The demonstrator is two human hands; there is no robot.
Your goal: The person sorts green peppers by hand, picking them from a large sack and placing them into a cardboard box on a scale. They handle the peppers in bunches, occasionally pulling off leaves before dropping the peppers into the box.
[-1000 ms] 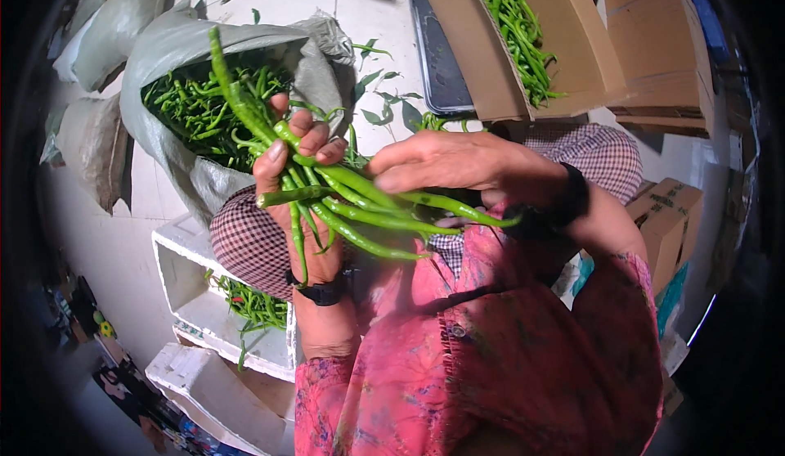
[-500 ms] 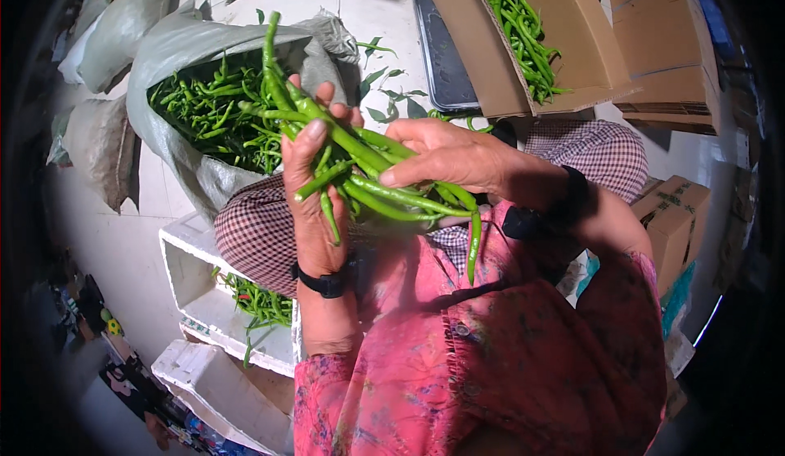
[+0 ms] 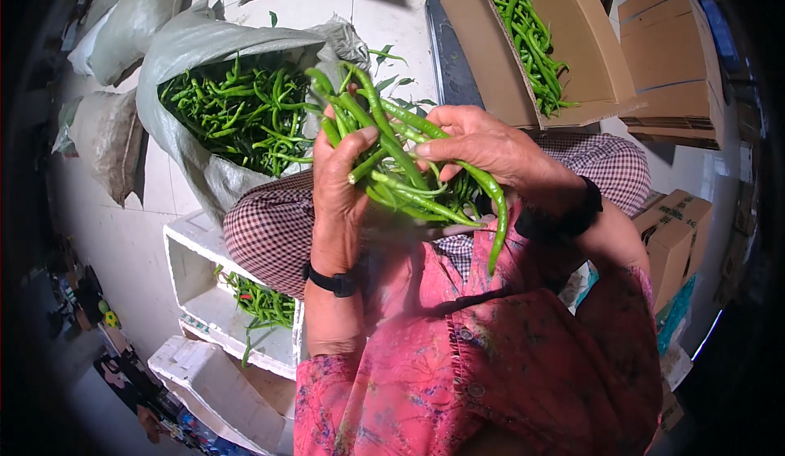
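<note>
A loose bunch of long green chili peppers (image 3: 396,157) is held between my two hands above my lap. My left hand (image 3: 339,166) wraps round the bunch from the left, its thumb pressed across the stems. From the right, my right hand (image 3: 478,149) pinches into the same peppers with thumb and fingers. One long curved pepper hangs below the right hand. Just left of the bunch, a pale woven sack (image 3: 176,63) lies with its mouth spread, full of green peppers (image 3: 233,116).
At the upper right a cardboard box (image 3: 593,47) holds more peppers, with a dark tray (image 3: 452,63) beside it. Flattened cartons (image 3: 672,55) lean farther right. White foam boxes (image 3: 225,317) stand at lower left, one with peppers inside. Other filled sacks (image 3: 135,26) lie at far left.
The bunch has shifted slightly right and its peppers lie rearranged and more fanned. Both hands have moved a little to the right, still on the bunch.
</note>
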